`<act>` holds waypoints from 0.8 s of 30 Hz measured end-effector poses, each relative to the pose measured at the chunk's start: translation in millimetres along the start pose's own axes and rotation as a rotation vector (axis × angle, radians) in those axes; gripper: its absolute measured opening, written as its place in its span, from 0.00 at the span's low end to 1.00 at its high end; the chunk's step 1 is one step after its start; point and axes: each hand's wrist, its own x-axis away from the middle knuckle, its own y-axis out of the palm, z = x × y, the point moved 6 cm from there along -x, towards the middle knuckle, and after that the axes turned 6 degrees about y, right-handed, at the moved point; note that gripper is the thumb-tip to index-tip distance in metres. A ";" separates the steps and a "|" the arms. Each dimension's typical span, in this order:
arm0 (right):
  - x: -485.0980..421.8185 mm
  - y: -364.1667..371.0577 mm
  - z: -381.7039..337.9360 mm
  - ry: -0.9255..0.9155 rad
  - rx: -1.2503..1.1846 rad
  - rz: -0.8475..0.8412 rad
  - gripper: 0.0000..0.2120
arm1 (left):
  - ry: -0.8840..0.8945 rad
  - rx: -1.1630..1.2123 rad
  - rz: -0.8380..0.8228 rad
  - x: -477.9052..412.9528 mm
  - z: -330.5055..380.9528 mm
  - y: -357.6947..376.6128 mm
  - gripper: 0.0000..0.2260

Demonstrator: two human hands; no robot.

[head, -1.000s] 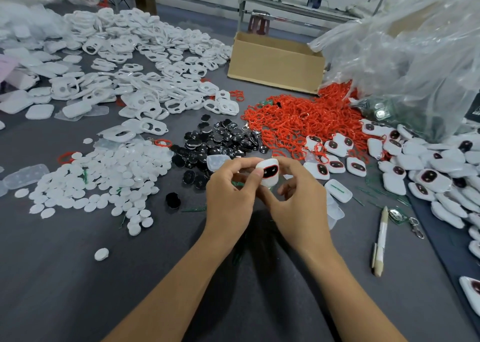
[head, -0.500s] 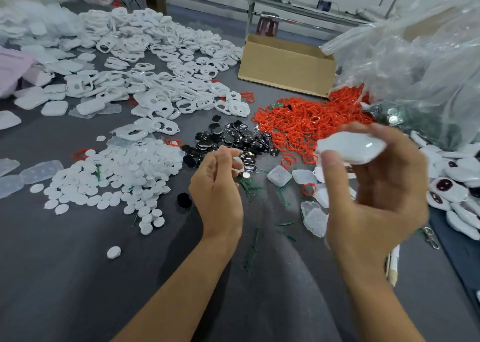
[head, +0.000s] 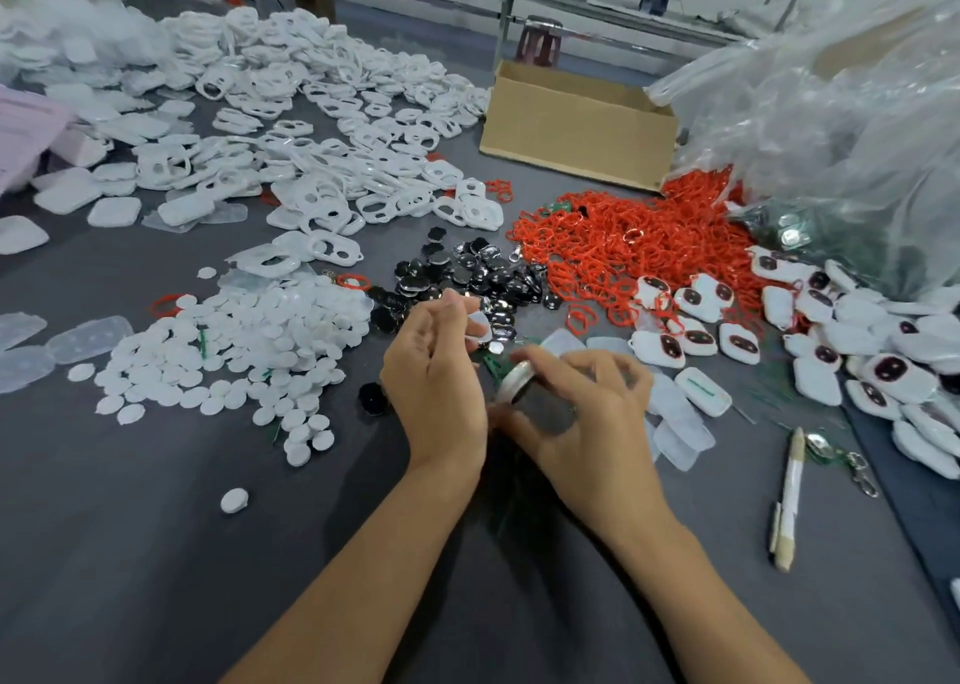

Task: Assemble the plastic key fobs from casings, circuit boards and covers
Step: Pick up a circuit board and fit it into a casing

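Left edge: clear trays (head: 78, 337), flat on grey table (head: 130, 553). Just right of these: heap of white discs (head: 234, 340), with stray disc (head: 234, 500) nearer, apart from the heap. Far left through far centre: broad spread of white casings (head: 311, 127), many with cut-outs. Centre: pile of glossy black parts (head: 467, 267), between discs and red rings (head: 613, 246), adjoining both heaps at the edges.

Near centre, raised above table: left hand (head: 436, 387), fingers curled, pinching small white piece (head: 477, 325) between thumb and fingertips, over near edge of black parts. Close beside it on the right: right hand (head: 592, 423), thumb and fingers curled round a round part (head: 514, 379) with silver rim; blurred, type not determinable.

Beyond rings: open cardboard box (head: 576, 122). Right: assembled white fobs (head: 698, 301) with dark windows, in loose heap running to right edge. Near right: pen (head: 789, 501), flat on table, well apart from both hands. Far right: large clear bag (head: 831, 111), above rings and fobs.
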 end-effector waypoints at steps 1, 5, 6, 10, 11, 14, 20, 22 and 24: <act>-0.5 -6.5 -0.3 -0.003 -0.121 0.053 0.18 | -0.018 0.022 -0.026 0.0 0.0 1.4 0.12; -6.6 -26.5 8.1 0.105 -0.630 0.188 0.09 | -0.112 0.039 -0.383 11.6 -2.0 26.5 0.11; -8.3 -26.9 10.1 0.130 -0.640 0.180 0.07 | -0.124 0.052 -0.485 17.9 -2.0 34.1 0.10; -10.0 -22.4 27.2 0.270 -0.672 0.152 0.11 | -0.120 0.078 -0.619 28.5 -2.6 44.0 0.10; -10.9 -20.7 31.4 0.296 -0.706 0.139 0.12 | -0.108 0.069 -0.616 28.2 -3.0 43.4 0.10; -13.5 -11.4 36.0 0.334 -0.872 0.040 0.09 | -0.127 0.055 -0.576 25.6 -7.2 39.6 0.11; -13.5 1.7 36.0 0.378 -0.934 -0.119 0.07 | -0.109 -0.059 -0.528 20.9 -16.4 32.7 0.10; -13.8 2.7 35.6 0.367 -0.916 -0.151 0.07 | -0.092 -0.102 -0.518 20.0 -18.2 31.6 0.09; -13.6 4.2 34.8 0.368 -0.895 -0.172 0.07 | -0.094 -0.121 -0.513 19.6 -19.8 31.5 0.09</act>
